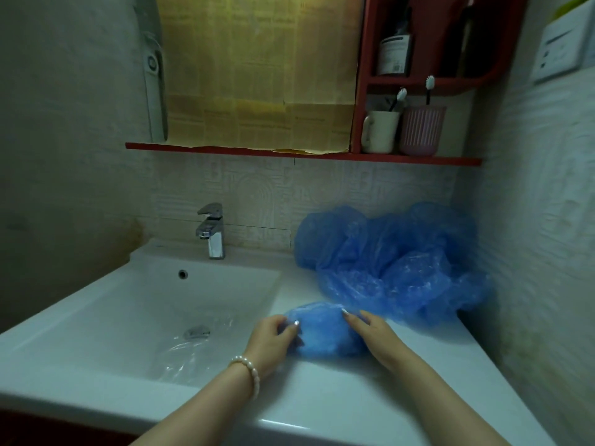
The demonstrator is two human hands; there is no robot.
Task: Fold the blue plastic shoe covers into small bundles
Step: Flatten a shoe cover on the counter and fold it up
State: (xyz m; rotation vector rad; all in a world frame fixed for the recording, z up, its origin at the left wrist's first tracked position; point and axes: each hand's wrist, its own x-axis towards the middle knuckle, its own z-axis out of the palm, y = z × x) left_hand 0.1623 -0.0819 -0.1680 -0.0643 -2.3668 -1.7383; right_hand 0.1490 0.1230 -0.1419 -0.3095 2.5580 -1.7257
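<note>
A crumpled blue plastic shoe cover [322, 331] lies on the white counter [338, 397] just right of the basin. My left hand [272, 338] grips its left edge with curled fingers and thumb. My right hand [370, 333] lies on its right side, fingers fairly straight and pressing down. Behind them, against the wall, sits a loose heap of several more blue shoe covers [392, 262].
The sink basin [128, 304] opens to the left, with a clear plastic sheet [193, 349] lying in it and a chrome tap [211, 230] behind. A red shelf [302, 152] above carries a white mug [380, 132] and a pink cup [421, 130] with toothbrushes.
</note>
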